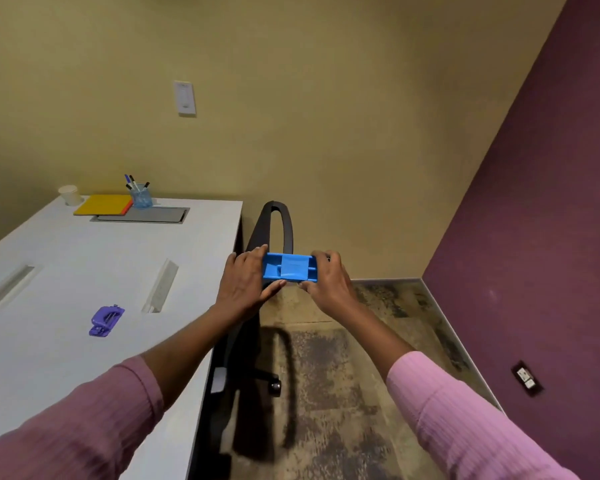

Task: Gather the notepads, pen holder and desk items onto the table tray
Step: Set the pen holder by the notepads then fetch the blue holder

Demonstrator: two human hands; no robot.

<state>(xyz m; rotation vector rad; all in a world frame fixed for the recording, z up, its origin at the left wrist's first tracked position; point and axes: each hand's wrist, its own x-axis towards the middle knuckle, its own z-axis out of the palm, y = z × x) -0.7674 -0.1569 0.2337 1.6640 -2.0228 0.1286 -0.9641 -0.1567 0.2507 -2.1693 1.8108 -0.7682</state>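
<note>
A small blue plastic tray with compartments hangs in the air to the right of the white table, over the floor. My left hand grips its left end and my right hand grips its right end. On the table's far end lie yellow and orange notepads stacked together. Beside them stands a clear blue pen holder with several pens. A purple stapler-like item lies on the near part of the table, left of my left arm.
A white paper cup stands at the table's far left corner. A grey cable hatch sits near the notepads. A black office chair is tucked against the table's right edge, below my hands. A purple wall is at the right.
</note>
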